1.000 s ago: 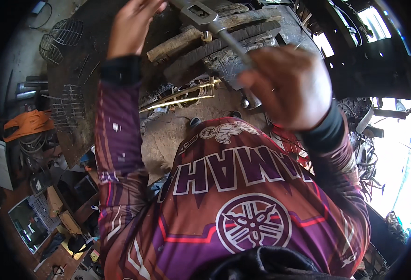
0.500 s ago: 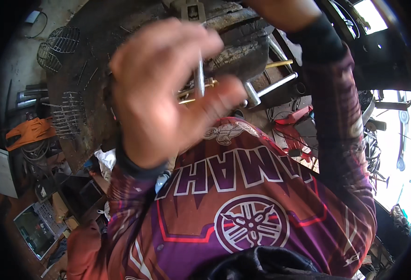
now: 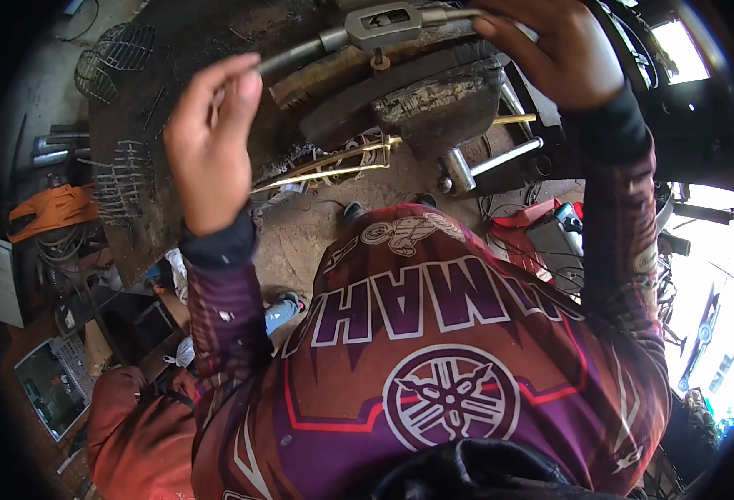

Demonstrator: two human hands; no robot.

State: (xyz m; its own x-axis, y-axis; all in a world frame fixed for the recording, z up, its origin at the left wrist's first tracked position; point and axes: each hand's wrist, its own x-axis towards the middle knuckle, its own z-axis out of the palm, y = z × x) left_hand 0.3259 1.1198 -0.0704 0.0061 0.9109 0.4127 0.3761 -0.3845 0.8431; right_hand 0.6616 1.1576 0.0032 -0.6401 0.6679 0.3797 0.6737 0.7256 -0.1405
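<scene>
A steel tap wrench (image 3: 383,25) with a slotted middle lies crosswise above the bench vise (image 3: 442,100). My left hand (image 3: 212,146) closes its fingertips on the wrench's left handle end. On the other side, my right hand (image 3: 563,54) is closed over the right handle, its far fingers cut off by the top edge. Directly below the wrench's middle is a small brownish fitting (image 3: 379,60) at the vise jaws; how it is held cannot be made out. The vise's T-shaped screw handle (image 3: 500,158) sticks out toward me.
Brass-coloured rods (image 3: 325,171) are below the vise. Bent wire grids (image 3: 121,187) and a wire cage (image 3: 121,50) lie on the dark bench to the left. An orange piece (image 3: 54,208) hangs past its edge. A person in red (image 3: 137,433) is close at my lower left.
The wrench has turned from pointing toward me to lying crosswise. My left hand has moved left, away from my chest, and now holds its end; my right hand has shifted slightly right and nearer.
</scene>
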